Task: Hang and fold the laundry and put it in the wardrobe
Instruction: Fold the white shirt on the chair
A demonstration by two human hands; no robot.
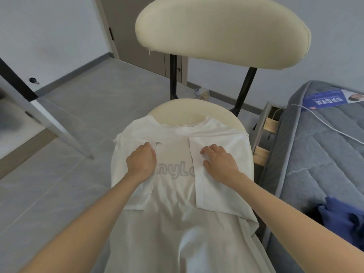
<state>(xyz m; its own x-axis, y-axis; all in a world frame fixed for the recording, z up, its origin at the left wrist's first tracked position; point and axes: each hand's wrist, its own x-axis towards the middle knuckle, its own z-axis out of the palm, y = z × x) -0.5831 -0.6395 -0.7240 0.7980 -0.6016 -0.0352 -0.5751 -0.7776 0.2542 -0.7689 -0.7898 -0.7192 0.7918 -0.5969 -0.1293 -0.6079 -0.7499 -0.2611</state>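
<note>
A grey-tiled room holds a cream chair [199,113] at mid-frame, and on its seat lies a white shirt [175,194], collar toward the backrest, hem trailing off the lower edge of the frame. Both sleeves are folded inward. The left hand [141,161] curls on the left sleeve's edge, seemingly pinching it; the right hand [220,162] presses flat and open on the right sleeve, gripping nothing. The cloth looks light, soft and limp, so it probably slides easily; the folded side edges seem the best hold. At lower right, blue clothes [342,215] lie on a mattress [315,154].
</note>
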